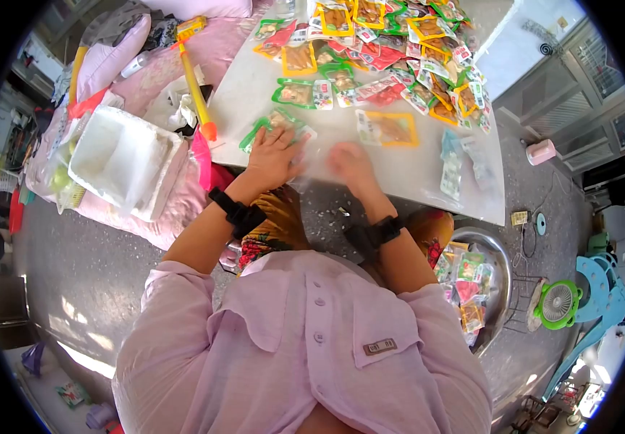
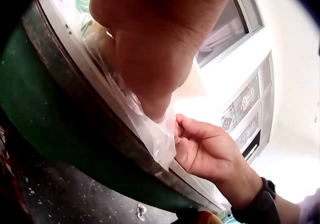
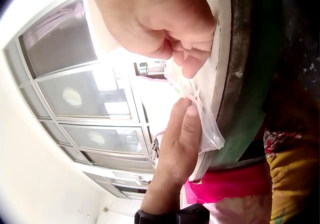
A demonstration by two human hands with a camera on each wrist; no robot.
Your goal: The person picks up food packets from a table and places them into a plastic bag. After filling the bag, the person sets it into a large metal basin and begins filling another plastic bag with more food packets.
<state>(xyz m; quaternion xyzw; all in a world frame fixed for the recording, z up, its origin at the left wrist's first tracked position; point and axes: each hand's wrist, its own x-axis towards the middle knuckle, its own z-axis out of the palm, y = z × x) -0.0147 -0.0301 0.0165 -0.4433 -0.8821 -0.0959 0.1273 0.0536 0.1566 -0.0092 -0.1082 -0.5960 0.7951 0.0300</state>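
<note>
Near the table's front edge, my left hand [image 1: 275, 155] lies over a green-edged food packet [image 1: 280, 118]. A clear plastic bag [image 2: 162, 151] sits under that hand and partly over the table edge, its thin film pinched between thumb and fingers. My right hand [image 1: 353, 170], blurred in the head view, is just to the right. Its curled fingers hold the bag's other side in the left wrist view. In the right wrist view, film [image 3: 212, 136] stretches between both hands. A yellow-edged packet [image 1: 388, 129] lies flat beyond the right hand.
A large pile of food packets [image 1: 399, 54] covers the table's [image 1: 236, 94] far side. Clear wrappers [image 1: 451, 170] lie at right. A metal basin [image 1: 497, 282] of packets stands by the right leg. On the left bed are a white foam box [image 1: 113, 155] and a yellow stick [image 1: 195, 90].
</note>
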